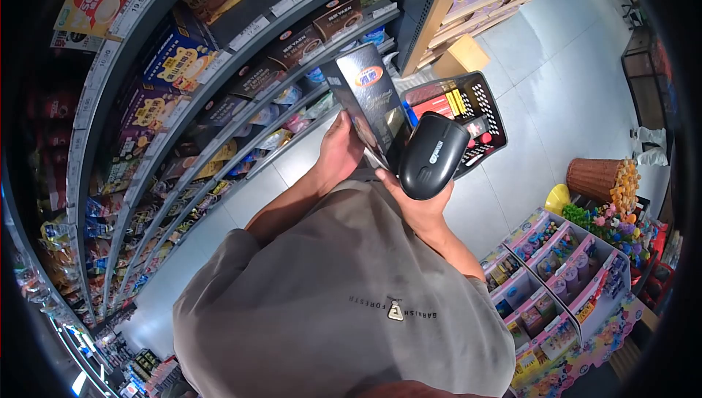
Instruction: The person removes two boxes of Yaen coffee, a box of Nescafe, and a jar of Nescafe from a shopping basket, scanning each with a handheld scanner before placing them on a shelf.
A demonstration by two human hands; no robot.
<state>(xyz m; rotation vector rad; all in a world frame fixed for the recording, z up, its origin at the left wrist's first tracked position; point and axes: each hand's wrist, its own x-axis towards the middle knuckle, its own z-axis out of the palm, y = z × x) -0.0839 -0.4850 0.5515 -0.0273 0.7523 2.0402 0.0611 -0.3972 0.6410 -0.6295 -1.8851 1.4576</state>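
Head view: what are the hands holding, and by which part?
Left hand: black box, by its left side. Right hand: black scanner, from beneath; exact grip hidden.

Grey-brown shirt (292, 288), plain matte fabric, loose cut, soft creases down the front. Short sleeves, left (230, 255) and right (479, 295), ending around the elbows. Chest: one line of small dark lettering (420, 316), "GARNISH" legible, "FOREST" too, its end unclear. Pale emblem (395, 312) mid-line, roughly triangular, dark mark inside. Forearms and hands (340, 151) bare.
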